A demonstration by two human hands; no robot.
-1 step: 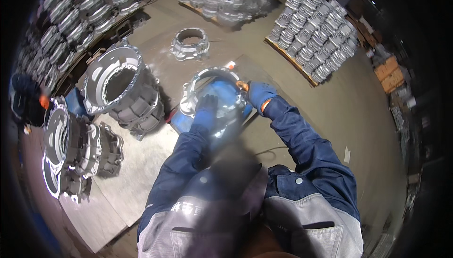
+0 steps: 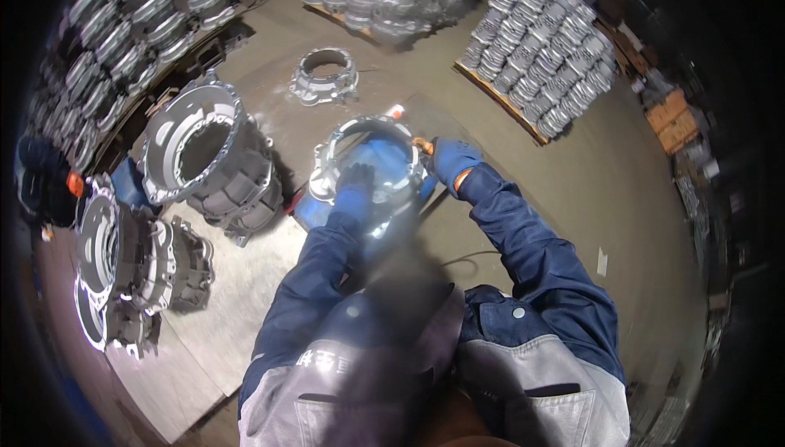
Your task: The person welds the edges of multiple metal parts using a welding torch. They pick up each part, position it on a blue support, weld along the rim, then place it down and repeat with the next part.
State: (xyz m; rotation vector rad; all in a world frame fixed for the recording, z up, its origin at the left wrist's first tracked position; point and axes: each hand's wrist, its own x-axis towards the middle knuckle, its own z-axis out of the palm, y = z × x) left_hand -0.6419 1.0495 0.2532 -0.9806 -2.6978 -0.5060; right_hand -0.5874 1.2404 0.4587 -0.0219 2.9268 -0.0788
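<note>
Workshop floor below, left hand [image 2: 356, 188] presses flat inside the ring casting [image 2: 370, 161]; right hand's [image 2: 451, 161] fingers clasp its rim.

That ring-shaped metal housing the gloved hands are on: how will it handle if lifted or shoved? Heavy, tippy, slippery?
The ring housing looks like thick cast metal, so probably rigid and heavy for its size. It sits on a wide flange, so a shove would likely slide it, not tip it. The left hand and right hand both wear gloves, which should help grip on the shiny rim.
</note>
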